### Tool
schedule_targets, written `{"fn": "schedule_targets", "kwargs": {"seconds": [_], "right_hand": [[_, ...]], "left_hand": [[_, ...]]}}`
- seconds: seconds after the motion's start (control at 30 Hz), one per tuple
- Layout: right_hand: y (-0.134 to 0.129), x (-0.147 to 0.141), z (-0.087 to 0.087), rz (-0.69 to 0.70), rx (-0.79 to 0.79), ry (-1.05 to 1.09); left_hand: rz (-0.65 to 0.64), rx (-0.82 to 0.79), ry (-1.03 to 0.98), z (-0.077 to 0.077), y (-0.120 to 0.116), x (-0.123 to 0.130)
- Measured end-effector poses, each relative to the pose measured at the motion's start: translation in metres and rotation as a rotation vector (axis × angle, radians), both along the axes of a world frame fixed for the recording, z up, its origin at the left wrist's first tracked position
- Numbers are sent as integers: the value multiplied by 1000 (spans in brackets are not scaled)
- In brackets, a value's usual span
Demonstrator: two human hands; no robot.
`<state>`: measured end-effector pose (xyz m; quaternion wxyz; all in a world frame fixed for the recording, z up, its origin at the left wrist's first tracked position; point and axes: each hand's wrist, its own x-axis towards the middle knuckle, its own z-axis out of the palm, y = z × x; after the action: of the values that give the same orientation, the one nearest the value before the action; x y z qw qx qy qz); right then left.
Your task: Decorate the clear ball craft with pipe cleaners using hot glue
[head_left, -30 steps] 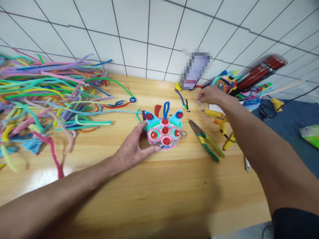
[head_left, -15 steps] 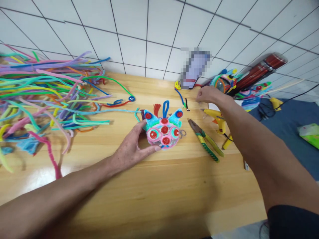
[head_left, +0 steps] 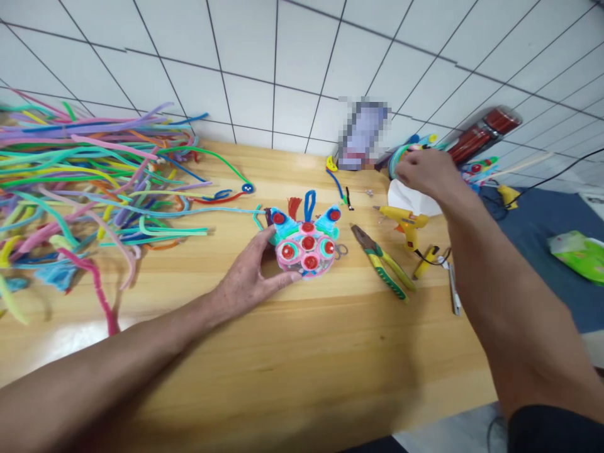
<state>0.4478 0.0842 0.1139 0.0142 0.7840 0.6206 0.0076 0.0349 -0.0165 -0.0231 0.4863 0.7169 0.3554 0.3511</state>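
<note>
My left hand wraps its thumb and fingers around the left side of a fuzzy pink and light-blue pipe-cleaner animal head, which rests on the table. It has red round spots, two ear-like horns and a blue loop on top. My right hand is stretched to the back right, its fingers curled in front of a second colourful pipe-cleaner piece. The fingertips are partly hidden, so whatever they hold does not show. White paper lies just below this hand.
Pipe cleaners cover the left of the table. Pliers, a yellow glue gun and a yellow cutter lie on the right. A blurred-out phone-like object leans on the tiled wall; a red thermos stands behind.
My right hand has moved right, towards the second pipe-cleaner piece, uncovering more of the white paper and the glue gun. My left hand keeps its hold; the view has shifted slightly.
</note>
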Motion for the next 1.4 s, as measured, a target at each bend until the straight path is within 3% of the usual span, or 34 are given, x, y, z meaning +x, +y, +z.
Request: {"fn": "schedule_targets", "kwargs": {"seconds": [0.03,0.13,0.23,0.33,0.43,0.57,0.77,0.97,1.13,1.4], "right_hand": [[-20,3,8,-131,186,82],[-86,17,14,-255,329,190],[-136,30,-12,-264,279,340],[-153,33,-50,-217,169,573],[-145,26,-80,-231,141,535],[-129,16,-92,-329,175,412],[-114,14,-74,-234,241,525],[-79,4,-54,-161,115,371],[-65,0,-57,-126,67,251],[-69,8,-61,-173,69,224]], "left_hand": [[1,7,-1,0,0,0],[-1,9,-2,0,1,1],[-8,5,9,-1,2,1],[-8,22,23,-1,2,1],[2,32,18,-1,2,2],[0,34,-13,-2,3,3],[-20,58,-31,-2,3,4],[-15,71,-9,-1,3,3],[-22,79,-5,-5,3,1],[-5,60,4,-4,3,2]]}}
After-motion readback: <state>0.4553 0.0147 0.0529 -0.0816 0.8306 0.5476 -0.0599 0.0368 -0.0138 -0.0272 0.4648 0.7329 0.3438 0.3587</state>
